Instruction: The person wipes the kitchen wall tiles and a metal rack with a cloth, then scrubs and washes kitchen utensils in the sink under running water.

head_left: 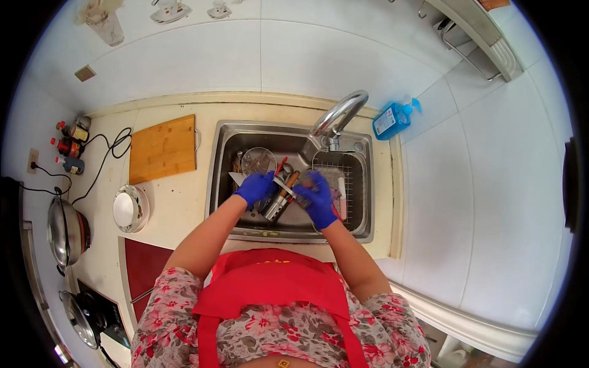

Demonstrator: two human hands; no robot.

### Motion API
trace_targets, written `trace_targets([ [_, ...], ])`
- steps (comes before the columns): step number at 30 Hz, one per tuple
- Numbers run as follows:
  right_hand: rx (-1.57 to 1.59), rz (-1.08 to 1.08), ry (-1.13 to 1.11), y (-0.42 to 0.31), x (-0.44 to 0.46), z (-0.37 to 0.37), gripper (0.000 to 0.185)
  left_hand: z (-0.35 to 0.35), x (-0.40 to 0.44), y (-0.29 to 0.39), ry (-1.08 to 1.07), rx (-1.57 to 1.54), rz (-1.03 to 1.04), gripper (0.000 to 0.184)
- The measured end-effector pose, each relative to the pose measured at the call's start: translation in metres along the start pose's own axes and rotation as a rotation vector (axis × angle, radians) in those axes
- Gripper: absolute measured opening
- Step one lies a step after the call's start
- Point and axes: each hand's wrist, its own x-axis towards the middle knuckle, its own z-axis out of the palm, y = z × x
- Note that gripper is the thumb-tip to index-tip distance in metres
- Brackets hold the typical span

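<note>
Left hand (256, 189) closed round flat, shiny knife (237, 178), right hand (316, 199) curled, grip unclear, round clear-glass bowl (258, 159) just beyond left.

Kitchen: counter (175, 205) with sink (264, 127), faucet (337, 114), cutting board (162, 149), bottles (66, 147), lidded pan (60, 231).

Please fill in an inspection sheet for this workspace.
Surface: cream countertop around a rectangular stainless-steel sink.
Job's things: shiny metal utensil, exact kind unclear; clear round glass bowl and silver cylinder with dark holes, in the sink.
Clutter: rectangular wooden cutting board and round white bowl left of the sink; blue plastic pump bottle on its right.
Hands: blue-gloved left hand and right hand at the utensil; grip unclear.
Cables: black cable over the countertop, left of the board.
Surroundings: white tiled wall, curved chrome faucet.
</note>
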Motion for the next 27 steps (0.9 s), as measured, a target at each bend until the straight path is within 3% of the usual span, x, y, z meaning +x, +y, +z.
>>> trace_targets([
  [1,-0.493,-0.323,-0.245,0.006,-0.003,-0.001,0.038,-0.003,0.002,-0.006,-0.349,-0.418,-0.242,0.043],
  [2,-0.983,-0.647,-0.491,0.012,-0.004,-0.002,0.041,-0.002,0.001,-0.012,-0.536,-0.746,-0.367,0.048],
  [3,-0.975,-0.648,-0.494,0.016,-0.002,0.004,0.041,-0.004,-0.005,-0.01,-0.705,-1.027,-0.554,0.053],
  [5,-1.073,-0.746,-0.876,0.019,0.005,0.016,0.039,-0.01,-0.029,0.021,-0.633,-1.063,-0.533,0.055],
  [6,-1.071,-0.746,-0.875,0.024,0.009,0.016,0.039,-0.011,-0.035,0.029,-0.57,-1.105,-0.506,0.056],
  [8,-1.19,-1.089,-1.089,0.033,0.016,0.015,0.034,-0.007,-0.031,0.015,-0.562,-1.12,-0.52,0.051],
  [10,-1.177,-1.075,-1.142,0.034,0.014,0.018,0.031,-0.004,-0.03,0.007,-0.582,-1.318,-0.662,0.038],
  [14,-1.194,-1.137,-1.241,0.025,0.008,0.027,0.029,0.016,-0.012,-0.036,-0.688,-1.52,-0.569,0.031],
  [16,-1.23,-1.102,-1.23,0.028,0.004,0.021,0.034,0.017,-0.008,-0.036,-0.475,-1.353,-0.648,0.026],
  [17,-1.266,-1.069,-1.217,0.029,0.002,0.017,0.038,0.016,-0.006,-0.039,-0.475,-1.354,-0.647,0.026],
  [18,-1.265,-1.071,-1.218,0.034,0.002,0.007,0.038,0.016,-0.002,-0.049,-0.366,-1.119,-0.543,0.026],
  [19,-1.279,-0.936,-0.961,0.042,0.005,-0.005,0.04,0.013,-0.001,-0.048,-0.258,-0.884,-0.439,0.027],
  [20,-1.274,-0.798,-0.71,0.052,0.009,-0.015,0.041,0.012,-0.001,-0.048,-0.254,-0.886,-0.438,0.027],
  [21,-1.273,-0.799,-0.712,0.055,0.01,-0.01,0.041,0.01,-0.008,-0.036,-0.156,-0.764,-0.385,0.026],
  [23,-0.696,-0.514,-0.215,0.07,0.006,0.011,0.036,0.021,-0.011,-0.035,-0.064,-0.637,-0.336,0.026],
  [24,-0.696,-0.509,-0.208,0.08,0.005,0.02,0.036,0.036,-0.008,-0.045,-0.017,-0.481,-0.137,0.026],
  [25,-0.573,-0.327,-0.153,0.092,0.008,0.03,0.033,0.044,-0.009,-0.043,0.028,-0.322,0.064,0.027],
  [26,-0.446,-0.149,-0.099,0.1,0.014,0.036,0.03,0.052,-0.01,-0.04,0.021,-0.317,0.067,0.027],
  [27,-0.444,-0.15,-0.091,0.106,0.022,0.038,0.03,0.054,-0.02,-0.023,0.168,-0.172,0.083,0.028],
])
